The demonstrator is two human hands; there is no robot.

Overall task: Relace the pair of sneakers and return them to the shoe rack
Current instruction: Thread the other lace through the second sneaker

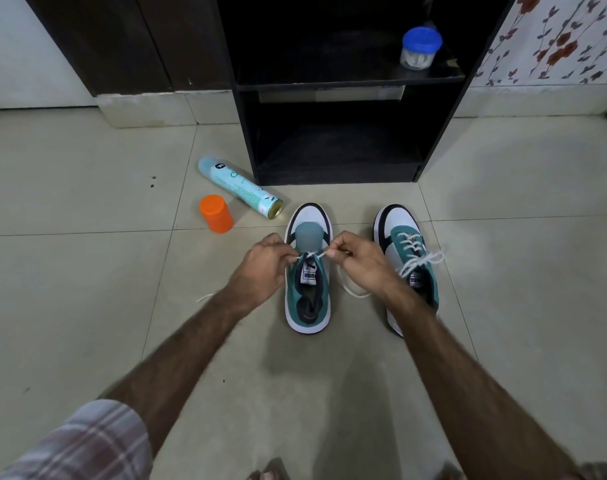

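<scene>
Two teal, white and black sneakers stand on the tiled floor in front of a black shoe rack. The left sneaker has its tongue bare, with a white lace crossing near the toe end. My left hand pinches one end of that lace at the sneaker's left side. My right hand pinches the other end at its right side, and slack lace loops on the floor between the shoes. The right sneaker is laced and tied in a bow, partly hidden by my right forearm.
A teal spray can lies on its side left of the rack, with an orange cap standing beside it. A clear jar with a blue lid sits on the rack's upper shelf. The lower shelf shows nothing on it.
</scene>
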